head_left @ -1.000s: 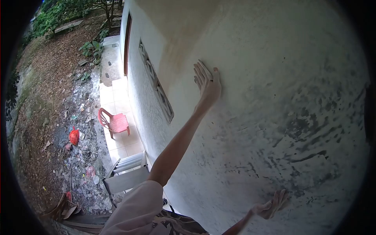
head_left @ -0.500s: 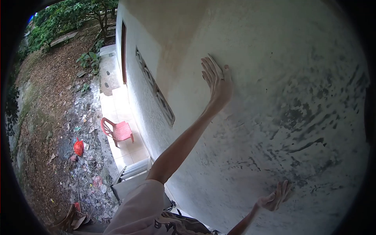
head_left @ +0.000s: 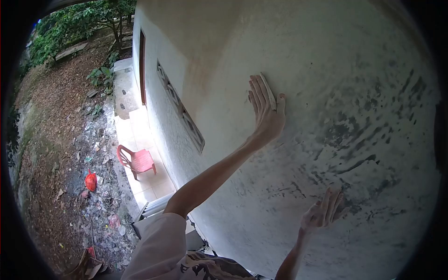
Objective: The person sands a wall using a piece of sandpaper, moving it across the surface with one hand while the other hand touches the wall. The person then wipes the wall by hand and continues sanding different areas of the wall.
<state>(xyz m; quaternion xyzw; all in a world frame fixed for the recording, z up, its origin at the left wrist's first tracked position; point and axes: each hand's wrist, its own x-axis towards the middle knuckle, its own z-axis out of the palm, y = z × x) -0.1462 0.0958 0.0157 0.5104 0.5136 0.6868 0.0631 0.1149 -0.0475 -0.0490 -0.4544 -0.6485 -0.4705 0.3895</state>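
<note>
My left hand point(head_left: 267, 116) is pressed up to the wall point(head_left: 224, 182) with its fingers long and close together. Between its fingers and thumb lies a thin, pale, flat piece point(head_left: 267, 91), seen edge-on; its exact kind does not show. Lower and to the right, my right hand point(head_left: 321, 212) is dusted white, its fingers stretched out near dark smudges point(head_left: 359, 163) on the wall. Nothing shows in it, and I cannot tell whether its fingertips touch the surface.
A red plastic chair point(head_left: 141, 161) stands on a tiled walkway point(head_left: 161, 186) far below on the left. Beyond it, littered ground point(head_left: 105, 200) holds a red plastic bag point(head_left: 91, 181). A ridged metal step point(head_left: 156, 206) is beside my left sleeve. A lattice vent point(head_left: 179, 106) pierces the wall.
My right hand has risen along the wall. My left hand sits slightly lower and farther right in view, with the thin piece still in it. The camera has shifted a little.
</note>
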